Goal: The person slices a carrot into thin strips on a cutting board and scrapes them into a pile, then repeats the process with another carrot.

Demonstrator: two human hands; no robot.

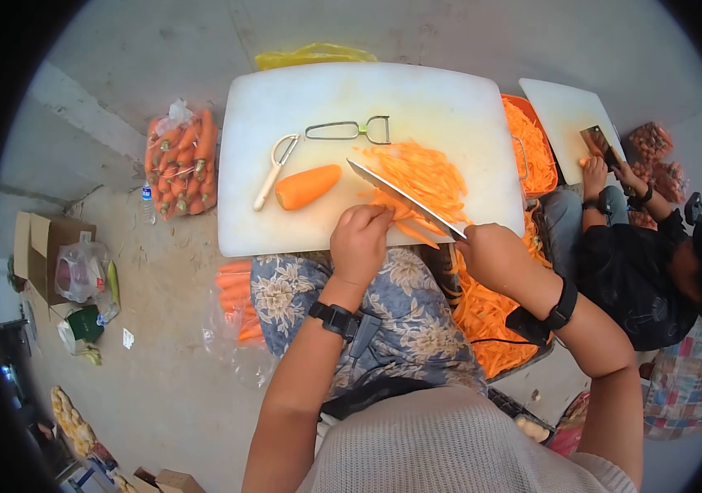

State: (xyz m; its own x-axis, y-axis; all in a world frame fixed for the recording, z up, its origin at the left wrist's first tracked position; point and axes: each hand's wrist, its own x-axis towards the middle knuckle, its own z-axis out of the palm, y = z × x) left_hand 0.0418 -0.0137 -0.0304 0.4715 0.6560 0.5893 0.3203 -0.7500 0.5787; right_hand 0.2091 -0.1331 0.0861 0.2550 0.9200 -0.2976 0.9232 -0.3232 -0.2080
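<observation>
My right hand [494, 256] is wrapped round the handle of a kitchen knife [404, 197], its blade slanting up and left across cut carrot on the white cutting board [260, 99]. With bent fingertips, my left hand [361, 242] presses on carrot slices [392, 204] beside the blade; the fingers partly hide them. Beyond the knife lies a heap of carrot strips [429, 172]. To the left sit a peeled carrot piece [308, 187], a white-handled peeler [273, 177] and a metal Y-shaped peeler [347, 130].
Shredded carrot fills an orange basket [531, 152] and a dark crate [490, 320] at my right. A co-worker [638, 263] cuts at another board [564, 115]. Bagged carrots [182, 160] stand on the left, with another bag of carrots [237, 300] by my leg. A cardboard box [47, 251] is farther left.
</observation>
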